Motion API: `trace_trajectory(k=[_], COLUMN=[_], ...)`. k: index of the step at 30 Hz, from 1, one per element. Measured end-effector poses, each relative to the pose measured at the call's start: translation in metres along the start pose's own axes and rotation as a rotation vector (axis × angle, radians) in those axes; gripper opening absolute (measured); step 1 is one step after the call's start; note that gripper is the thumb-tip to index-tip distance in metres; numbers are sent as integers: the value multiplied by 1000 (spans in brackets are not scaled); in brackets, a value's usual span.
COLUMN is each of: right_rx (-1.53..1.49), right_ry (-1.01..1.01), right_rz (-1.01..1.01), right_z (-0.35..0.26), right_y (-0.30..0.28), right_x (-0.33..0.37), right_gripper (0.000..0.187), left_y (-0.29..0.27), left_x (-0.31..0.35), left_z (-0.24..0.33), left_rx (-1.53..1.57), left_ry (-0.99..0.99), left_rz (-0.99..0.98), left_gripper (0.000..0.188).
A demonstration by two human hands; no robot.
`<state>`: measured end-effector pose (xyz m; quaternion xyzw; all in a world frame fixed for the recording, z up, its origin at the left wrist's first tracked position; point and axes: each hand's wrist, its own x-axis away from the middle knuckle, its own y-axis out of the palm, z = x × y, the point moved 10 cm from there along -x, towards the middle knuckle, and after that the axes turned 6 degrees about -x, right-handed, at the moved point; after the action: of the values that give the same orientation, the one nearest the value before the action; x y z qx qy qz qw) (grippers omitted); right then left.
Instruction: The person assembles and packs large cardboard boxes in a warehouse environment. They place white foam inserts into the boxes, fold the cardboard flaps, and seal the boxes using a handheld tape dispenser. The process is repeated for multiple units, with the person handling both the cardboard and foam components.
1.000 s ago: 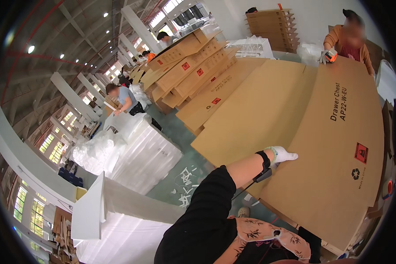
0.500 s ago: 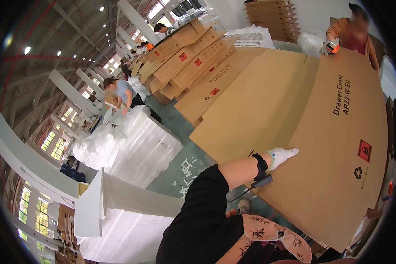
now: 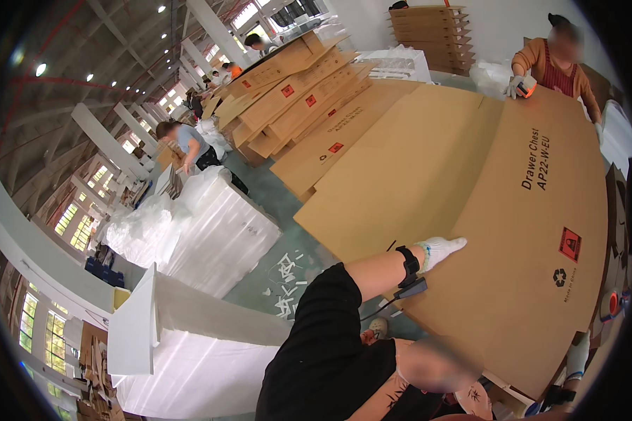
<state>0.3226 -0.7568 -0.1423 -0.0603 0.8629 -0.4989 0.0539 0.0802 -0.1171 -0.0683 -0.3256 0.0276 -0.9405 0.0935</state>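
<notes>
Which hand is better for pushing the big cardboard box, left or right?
Probably the left. The left hand, in a white glove, lies flat on the big cardboard box. The right hand sits low by the box's near edge, barely in view.

Right hand (image 3: 577,354) mostly cut off at the lower right rim behind the cardboard box (image 3: 512,231); grip unclear. Co-worker (image 3: 556,59) face blurred. Far workers too small.

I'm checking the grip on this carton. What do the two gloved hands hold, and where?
The left hand lies flat on the big cardboard box, near its left edge; the right hand is at its near lower edge. Whether either truly grips it cannot be told.
</notes>
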Motion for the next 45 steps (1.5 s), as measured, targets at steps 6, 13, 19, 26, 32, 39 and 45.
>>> trace_trajectory(k=[6,13,19,26,32,39,45], right_rx=[-1251,-749,-559,-959,-366,-293,-444], right_ry=[89,-36,105,524,581,760,691], right_rz=[-74,65,290,475,899,545,435], right_z=[-108,-199,-168,-14,33,55,66], right_y=[44,48,75,57,-83,-64,-58], right_x=[82,55,-9,-3,-61,-176,-176], right_gripper=[56,51,49,47,62,63,41], left_y=[-1,-39,87,84,81,79,81], left_x=[-7,-56,-99,-126,-128,-131,-130], left_z=[19,22,104,112,113,113,116], left_rx=[-206,-1026,-1734,-1786,-1842,-1826,-1828], left_ry=[66,-97,927,823,781,820,791], left_rz=[43,434,181,-48,-90,-117,-118], left_gripper=[85,87,83,85,85,88,87])
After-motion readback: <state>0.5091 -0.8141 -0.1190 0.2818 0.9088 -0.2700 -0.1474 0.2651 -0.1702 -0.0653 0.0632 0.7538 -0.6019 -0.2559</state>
